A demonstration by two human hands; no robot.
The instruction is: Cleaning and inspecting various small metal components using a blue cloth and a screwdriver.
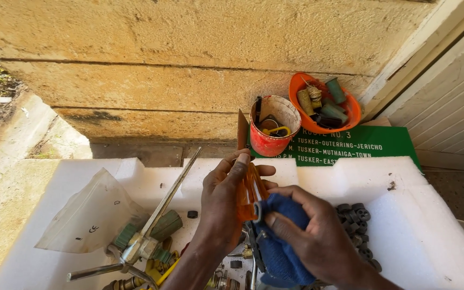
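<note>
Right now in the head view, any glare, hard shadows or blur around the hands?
Head view: hard sunlight blows out the white foam tray; the left hand and right hand look dark against it. The orange handle glows translucent. Blue cloth is sharp; no motion blur; edges bow slightly.

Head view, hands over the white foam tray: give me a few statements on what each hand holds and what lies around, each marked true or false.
1. The left hand grips a translucent orange tool handle. True.
2. The right hand holds a yellow sponge. False: it presses a dark blue cloth against the handle.
3. The red plastic bucket stands inside the white foam tray. False: it stands beyond the tray, by the stone wall.
4. Small black rubber rings lie in the tray beside the right hand. True.
5. A clear plastic bag lies on the tray's left side. True.
</note>
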